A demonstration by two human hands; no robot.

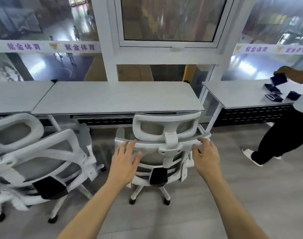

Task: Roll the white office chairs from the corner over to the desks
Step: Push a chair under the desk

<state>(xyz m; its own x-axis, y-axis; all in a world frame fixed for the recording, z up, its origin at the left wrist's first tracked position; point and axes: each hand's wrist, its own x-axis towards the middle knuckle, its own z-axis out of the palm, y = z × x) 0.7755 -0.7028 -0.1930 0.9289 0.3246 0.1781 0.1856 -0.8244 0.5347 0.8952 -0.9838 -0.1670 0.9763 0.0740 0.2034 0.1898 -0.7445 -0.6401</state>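
A white office chair [166, 125] with grey mesh and a headrest stands with its back to me, pushed up to the edge of the middle white desk [119, 99]. My left hand [125, 159] has its fingers spread and straight, and they rest on the left part of the backrest's top rim. My right hand [206, 156] touches the right end of that rim with relaxed fingers. A second white chair [43, 159] stands tilted at the left, in front of the left desk [18, 95].
Three white desks stand in a row under glass windows. A person in black trousers [285, 135] stands at the right desk [242, 95], handling dark folded items [275, 94]. Grey floor lies open behind the chairs and to the right.
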